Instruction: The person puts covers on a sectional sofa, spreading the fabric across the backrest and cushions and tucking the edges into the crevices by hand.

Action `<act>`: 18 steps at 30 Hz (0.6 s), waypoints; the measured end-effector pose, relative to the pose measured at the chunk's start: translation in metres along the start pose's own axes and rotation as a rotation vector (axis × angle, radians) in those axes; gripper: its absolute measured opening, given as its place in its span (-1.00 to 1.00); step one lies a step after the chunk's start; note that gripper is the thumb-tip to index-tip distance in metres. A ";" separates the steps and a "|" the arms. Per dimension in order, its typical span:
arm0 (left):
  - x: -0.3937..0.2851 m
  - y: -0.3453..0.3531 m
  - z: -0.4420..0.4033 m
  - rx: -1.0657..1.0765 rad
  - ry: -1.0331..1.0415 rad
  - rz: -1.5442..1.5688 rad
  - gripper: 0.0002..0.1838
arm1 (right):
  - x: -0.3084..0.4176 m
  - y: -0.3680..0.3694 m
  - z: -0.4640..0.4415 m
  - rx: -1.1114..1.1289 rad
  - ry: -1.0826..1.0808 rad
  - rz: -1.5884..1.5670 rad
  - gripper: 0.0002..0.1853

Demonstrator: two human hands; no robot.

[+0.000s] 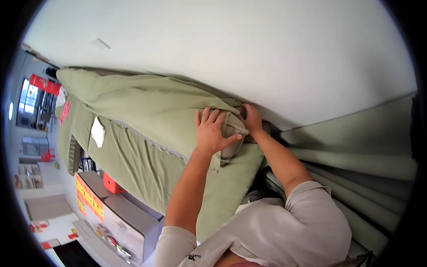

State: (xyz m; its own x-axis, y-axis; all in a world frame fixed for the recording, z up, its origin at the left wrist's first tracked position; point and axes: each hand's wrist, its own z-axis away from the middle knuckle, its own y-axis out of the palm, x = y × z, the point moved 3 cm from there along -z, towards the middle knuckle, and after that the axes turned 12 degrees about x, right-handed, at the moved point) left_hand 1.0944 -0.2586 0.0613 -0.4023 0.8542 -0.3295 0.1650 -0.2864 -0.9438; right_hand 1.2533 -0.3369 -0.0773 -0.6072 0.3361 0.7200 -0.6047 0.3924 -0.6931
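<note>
A long green fabric cover [147, 100] lies over the back part of a sofa along the wall. At its near end a padded beige-grey cushion end [232, 129] shows, with loose edges of fabric around it. My left hand [212, 132] rests on the cover beside this end, its fingers spread and thumb stretched to the right. On the wall side, my right hand [252, 119] curls its fingers around the cover's edge; the fingertips are partly hidden. Below, the green sofa seat [138, 164] is wrinkled, with a grey zip-like strip along the cover's lower edge.
A white wall [267, 49] runs close behind the sofa. Green curtain-like folds [356, 155] hang at the right. A white paper [98, 132] and pink cloth [65, 111] lie on the sofa. A grey cabinet [133, 222] and red stool [112, 183] stand alongside.
</note>
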 end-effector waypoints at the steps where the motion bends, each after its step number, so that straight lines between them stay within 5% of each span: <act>1: -0.001 0.000 0.000 0.004 -0.002 -0.008 -0.11 | -0.005 0.005 0.014 -0.071 0.181 -0.130 -0.48; 4: 0.002 0.005 0.001 -0.001 0.030 -0.044 -0.11 | -0.076 0.062 0.033 -0.179 0.361 -0.544 -0.45; 5: 0.003 0.006 0.000 -0.005 0.045 -0.045 -0.11 | -0.081 0.069 0.038 -0.180 0.265 -0.571 -0.43; 12: 0.000 0.007 0.001 0.030 0.035 -0.063 -0.11 | -0.143 0.070 0.058 0.196 0.404 0.489 -0.37; 18: 0.001 0.012 -0.002 0.009 0.064 -0.068 -0.13 | -0.131 0.071 0.056 0.156 0.284 0.819 -0.29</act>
State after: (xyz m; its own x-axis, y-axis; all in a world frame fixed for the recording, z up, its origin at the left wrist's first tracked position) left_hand 1.0972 -0.2601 0.0498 -0.3539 0.8976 -0.2627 0.1310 -0.2305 -0.9642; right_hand 1.2611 -0.4005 -0.2224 -0.7420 0.6694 -0.0382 -0.1115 -0.1794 -0.9774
